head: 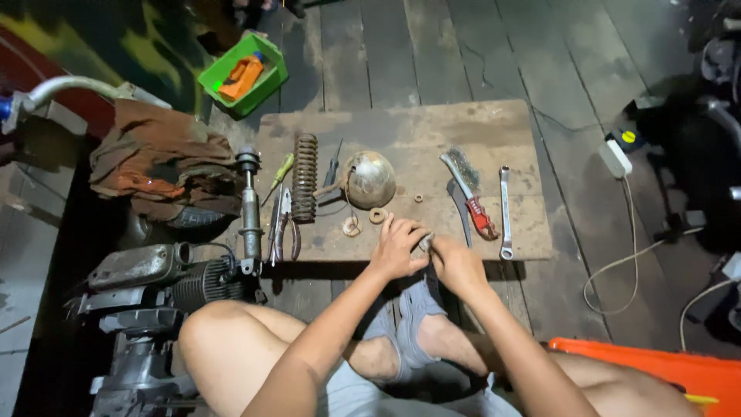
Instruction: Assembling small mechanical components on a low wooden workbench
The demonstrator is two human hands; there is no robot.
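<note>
1. Head view: the person sits on the plank floor [432, 54] with a low wooden board [401, 131] laid ahead as a tabletop, so parts and tools stay within arm's reach.
2. Both hands meet at the board's near edge, around 6 o'clock. The left hand [395, 249] curls its fingers over a small grey metal part [426, 242]; the right hand [455, 261] closes on it from the 4 o'clock side. Each grip looks nearly shut on the piece, probably to steady it from two sides, though the exact finger contact is too small to tell.
3. The part sits between the two grips, at the fingertips rather than deep in a palm, just above the board edge.
4. Loose washers [377, 215] lie just at 11 o'clock of the hands, kept near, likely as mates of the held piece.
5. Farther at 12 o'clock rests a round metal dome [370, 179]; at 10 o'clock a rusty coil spring [305, 177] and pliers [282, 224] lie lengthwise in a row.
6. At 2 o'clock lie a wire brush [467, 181] with a red handle and a spanner [505, 212], parallel, handles toward the person for easy pickup.
</note>
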